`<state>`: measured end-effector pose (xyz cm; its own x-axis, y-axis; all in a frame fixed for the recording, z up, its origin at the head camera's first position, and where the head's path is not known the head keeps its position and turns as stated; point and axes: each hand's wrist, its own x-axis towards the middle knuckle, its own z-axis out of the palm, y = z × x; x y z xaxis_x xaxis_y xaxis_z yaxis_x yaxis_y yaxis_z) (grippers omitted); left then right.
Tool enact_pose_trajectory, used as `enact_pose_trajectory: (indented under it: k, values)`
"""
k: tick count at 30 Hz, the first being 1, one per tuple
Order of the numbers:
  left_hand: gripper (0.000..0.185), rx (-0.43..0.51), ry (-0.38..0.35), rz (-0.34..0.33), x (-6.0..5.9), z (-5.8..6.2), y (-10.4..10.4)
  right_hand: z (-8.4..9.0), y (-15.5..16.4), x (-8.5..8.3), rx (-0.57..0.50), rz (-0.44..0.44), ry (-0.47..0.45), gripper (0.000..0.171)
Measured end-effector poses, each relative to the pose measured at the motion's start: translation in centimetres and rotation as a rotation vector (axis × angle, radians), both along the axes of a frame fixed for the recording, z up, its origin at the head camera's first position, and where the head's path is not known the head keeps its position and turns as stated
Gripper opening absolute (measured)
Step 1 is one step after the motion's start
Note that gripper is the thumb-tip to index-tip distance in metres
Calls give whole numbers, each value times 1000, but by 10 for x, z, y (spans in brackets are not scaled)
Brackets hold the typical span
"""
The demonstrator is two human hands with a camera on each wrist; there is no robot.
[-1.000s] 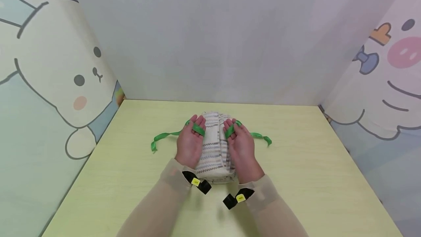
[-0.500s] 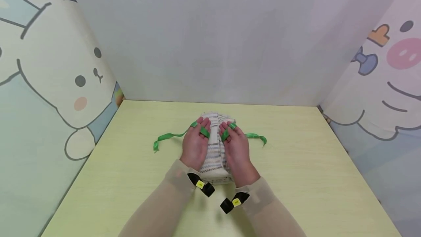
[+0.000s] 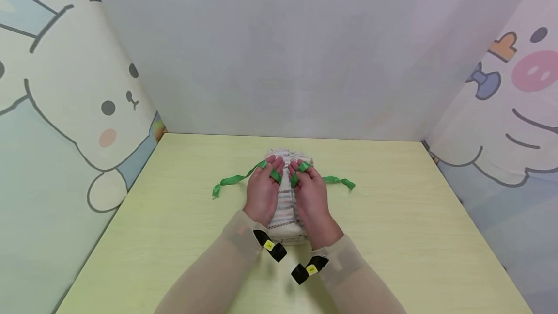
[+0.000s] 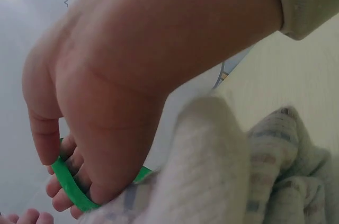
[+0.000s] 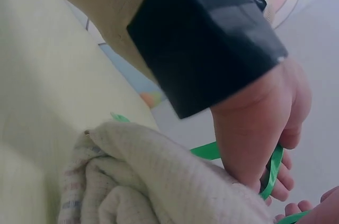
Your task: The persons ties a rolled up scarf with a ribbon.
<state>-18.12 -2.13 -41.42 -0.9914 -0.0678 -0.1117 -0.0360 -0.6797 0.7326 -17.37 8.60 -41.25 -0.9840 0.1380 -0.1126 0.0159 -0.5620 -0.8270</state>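
A folded white cloth with striped bands (image 3: 285, 229) lies lengthwise on the table, both of my hands above it. Thumb and fingers of my left hand (image 3: 263, 195) pinch a green ribbon (image 3: 275, 176), whose loose tail trails left over the table. My right hand (image 3: 313, 200) likewise pinches green ribbon (image 5: 273, 171), with a curled tail (image 3: 340, 181) reaching out to the right. The palms face each other, fingertips near one another but apart. In the left wrist view, ribbon (image 4: 69, 184) stretches between thumb and fingers. Where the ribbon runs against the cloth is mostly hidden.
The pale yellow tabletop (image 3: 414, 217) extends around the cloth. A plain grey wall (image 3: 287, 52) stands at the back. Cartoon-printed panels flank the table, a rabbit (image 3: 78, 76) left and a pig (image 3: 519, 110) right. Each wrist carries a small black camera (image 3: 278, 252).
Both hands have moved inward over the cloth and sit closer together, the left one shifting right and the right one left. The left ribbon tail has been drawn rightward.
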Motion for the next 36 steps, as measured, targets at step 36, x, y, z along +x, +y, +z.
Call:
enact_pose_trajectory:
  k: [36]
  values:
    - [45, -370, 73, -133, 0, 4, 8, -18, 17, -3, 1044, -73, 424, 18]
